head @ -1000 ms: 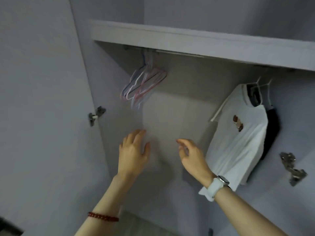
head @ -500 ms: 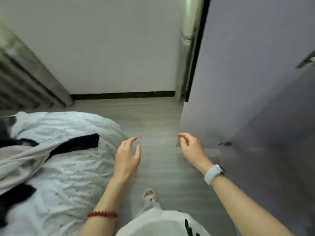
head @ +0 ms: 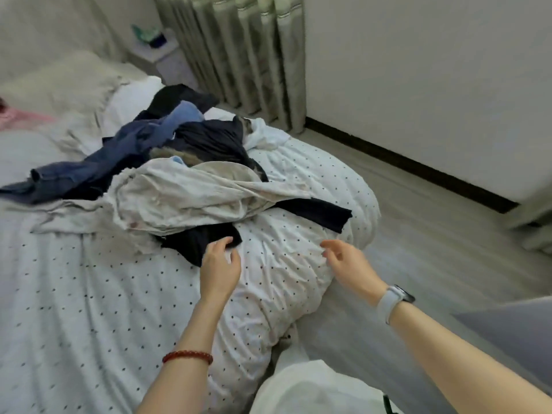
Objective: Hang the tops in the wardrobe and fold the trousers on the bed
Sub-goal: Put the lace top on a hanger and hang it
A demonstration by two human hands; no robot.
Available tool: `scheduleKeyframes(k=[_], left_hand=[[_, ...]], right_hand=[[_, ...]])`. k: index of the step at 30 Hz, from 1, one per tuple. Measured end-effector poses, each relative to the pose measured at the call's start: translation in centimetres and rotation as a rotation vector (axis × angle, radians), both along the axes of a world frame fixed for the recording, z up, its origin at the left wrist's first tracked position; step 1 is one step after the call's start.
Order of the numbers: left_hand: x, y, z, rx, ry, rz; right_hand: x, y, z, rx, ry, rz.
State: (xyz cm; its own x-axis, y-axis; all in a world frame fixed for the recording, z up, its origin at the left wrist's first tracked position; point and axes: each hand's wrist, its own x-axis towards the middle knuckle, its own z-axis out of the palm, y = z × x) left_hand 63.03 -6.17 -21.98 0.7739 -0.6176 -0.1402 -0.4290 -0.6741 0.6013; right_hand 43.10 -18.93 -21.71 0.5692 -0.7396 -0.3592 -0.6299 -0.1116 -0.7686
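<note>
Dotted bed [head: 89, 309]: black garment [head: 197, 243] just ahead of left hand [head: 219, 270], probably touching its edge; right hand [head: 352, 265] farther right; both relaxed, empty.

A pile of clothes [head: 179, 174] lies on the bed [head: 74, 309], toward its far right side, spreading leftward across the quilt [head: 283, 264]. One garment end [head: 322, 215] sticks out of the pile toward the bed's right edge; another [head: 197, 243] reaches toward the near side. The left hand [head: 219, 270] hangs just before that nearer end, fingertips at its edge. The right hand [head: 349, 264] is over the bed's right edge, apart from the pile. A pillow [head: 65, 82] lies at the far left, behind the pile. Behind the bed's far right corner hang curtains [head: 239, 49], a nightstand [head: 155, 52] to their left. The floor [head: 433, 228] runs along the right of the bed to the wall [head: 433, 70].
</note>
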Motion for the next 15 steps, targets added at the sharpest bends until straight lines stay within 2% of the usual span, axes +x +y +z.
scheduleKeyframes(k=[4, 7, 11, 13, 15], left_hand=[[12.2, -3.0, -0.8, 0.094, -0.132, 0.018], [20.0, -4.9, -0.8, 0.272, -0.213, 0.042], [27.7, -6.5, -1.9, 0.465, -0.236, -0.034], [29.5, -6.8, -2.5, 0.445, -0.28, -0.061], [29.5, -6.7, -2.5, 0.308, -0.355, -0.057]], right_hand=[[11.6, -2.8, -0.5, -0.04, 0.028, 0.089], [18.3, -4.2, -0.9, -0.038, 0.057, 0.135], [24.6, -5.9, -1.8, -0.076, 0.066, 0.203], [26.9, -6.5, -2.3, -0.108, 0.047, 0.243], [28.8, -6.8, -2.8, -0.142, 0.024, 0.311]])
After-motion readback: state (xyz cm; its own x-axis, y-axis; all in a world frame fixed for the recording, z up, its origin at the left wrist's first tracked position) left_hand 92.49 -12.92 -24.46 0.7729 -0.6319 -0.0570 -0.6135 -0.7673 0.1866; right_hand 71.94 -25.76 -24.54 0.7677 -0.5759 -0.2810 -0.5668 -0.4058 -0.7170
